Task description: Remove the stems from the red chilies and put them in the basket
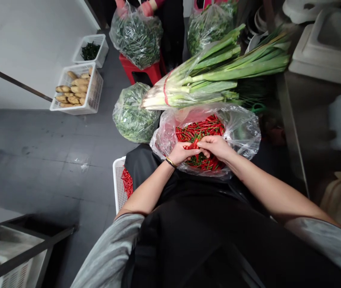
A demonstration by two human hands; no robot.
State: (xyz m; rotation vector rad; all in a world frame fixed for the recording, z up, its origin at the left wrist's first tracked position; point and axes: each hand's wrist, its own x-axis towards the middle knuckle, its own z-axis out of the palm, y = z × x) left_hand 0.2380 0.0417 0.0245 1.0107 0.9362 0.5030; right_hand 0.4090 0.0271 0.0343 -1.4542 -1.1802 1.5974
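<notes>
Red chili peppers (208,127) with green stems fill a clear plastic bag (242,128) that lies open in front of my body. Over the bag, my left hand (181,153) is closed around a few red chilies (195,145). My right hand (215,146) meets it from the right, thumb and finger pinched at the chilies' stem end. Exactly what sits between the right fingertips is too small to make out. By my left leg, a white basket (119,182) holds red chilies that show no green stems, partly hidden by my knee.
Beyond the bag lies a banded bundle of large leeks (188,82). A bag of leafy greens (136,116) is left of it. Another person's gloved hands (147,9) touch a bag of greens on a red stool (155,74). A white crate (94,96) holds brown roots. A metal counter edge (293,128) runs along the right.
</notes>
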